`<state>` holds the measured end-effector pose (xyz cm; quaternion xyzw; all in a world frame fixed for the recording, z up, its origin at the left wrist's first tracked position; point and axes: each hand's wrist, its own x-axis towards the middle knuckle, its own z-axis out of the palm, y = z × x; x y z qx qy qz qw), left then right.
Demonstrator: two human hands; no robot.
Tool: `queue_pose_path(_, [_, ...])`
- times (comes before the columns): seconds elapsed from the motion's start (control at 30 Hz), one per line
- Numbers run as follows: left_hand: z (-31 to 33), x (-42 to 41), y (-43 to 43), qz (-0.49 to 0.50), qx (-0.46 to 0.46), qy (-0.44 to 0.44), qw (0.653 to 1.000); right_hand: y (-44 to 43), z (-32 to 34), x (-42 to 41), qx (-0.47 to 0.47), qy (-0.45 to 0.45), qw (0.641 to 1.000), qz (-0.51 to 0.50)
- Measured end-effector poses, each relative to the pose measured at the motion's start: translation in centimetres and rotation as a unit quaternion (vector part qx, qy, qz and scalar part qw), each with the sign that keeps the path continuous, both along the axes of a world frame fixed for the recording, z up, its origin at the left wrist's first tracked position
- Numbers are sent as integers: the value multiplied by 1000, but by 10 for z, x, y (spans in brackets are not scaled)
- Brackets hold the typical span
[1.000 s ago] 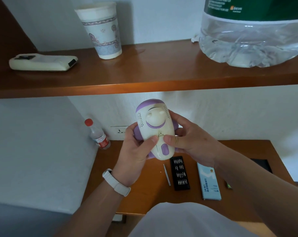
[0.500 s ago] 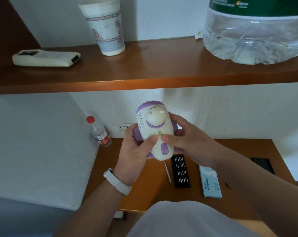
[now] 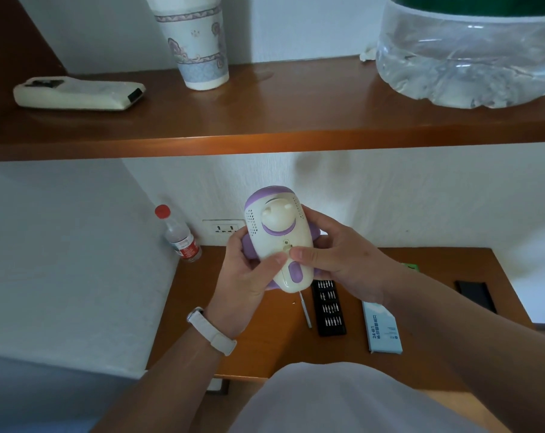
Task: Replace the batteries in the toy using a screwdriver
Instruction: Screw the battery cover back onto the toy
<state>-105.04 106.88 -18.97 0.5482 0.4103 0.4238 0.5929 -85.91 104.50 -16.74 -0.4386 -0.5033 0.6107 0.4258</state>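
We see the left grip (image 3: 249, 273) and the right grip (image 3: 343, 257) both curled round the toy (image 3: 277, 232), one on each side, holding it in the air above the worktop (image 3: 265, 348). The two thumbs meet on its cream face, just below a small fitting and above a purple oval button; the purple cap points up. A white wristband (image 3: 212, 331) sits on the left wrist. Below the toy on the worktop lie a thin screwdriver (image 3: 305, 310), just beside it a black bit case (image 3: 329, 307), then a pale blue box (image 3: 385, 329) on which we read "24"; the rest of its print is too small for us. By the wall stands a red-capped bottle (image 3: 180, 239), its red label unreadable. On the shelf (image 3: 265, 120) above, the green label of a water jug (image 3: 471, 57) shows no writing we can read.
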Motion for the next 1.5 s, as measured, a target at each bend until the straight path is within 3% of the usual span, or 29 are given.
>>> queue_pose_path(0.3, [-39, -14, 0, 22, -61, 6, 998, 0, -35, -17, -57, 23, 998, -6])
queue_pose_path(0.47, [-67, -35, 1, -11, -137, -9, 990, 1, -69, -44, -79, -30, 996, -19])
queue_pose_path(0.83, [-140, -91, 5, -3, -208, 73, 975, 4, -152, -107, -160, 6, 986, -43])
queue_pose_path(1.17, [-179, -121, 29, -29, -226, 41, 973, 16, -191, -142, -154, -40, 979, -127])
queue_pose_path(1.4, [-190, -133, 36, -24, -218, 30, 975, 22, -202, -153, -139, -86, 979, -122])
queue_pose_path(1.5, [-189, -135, 35, -14, -207, 42, 977, 20, -206, -147, -141, -154, 971, -117])
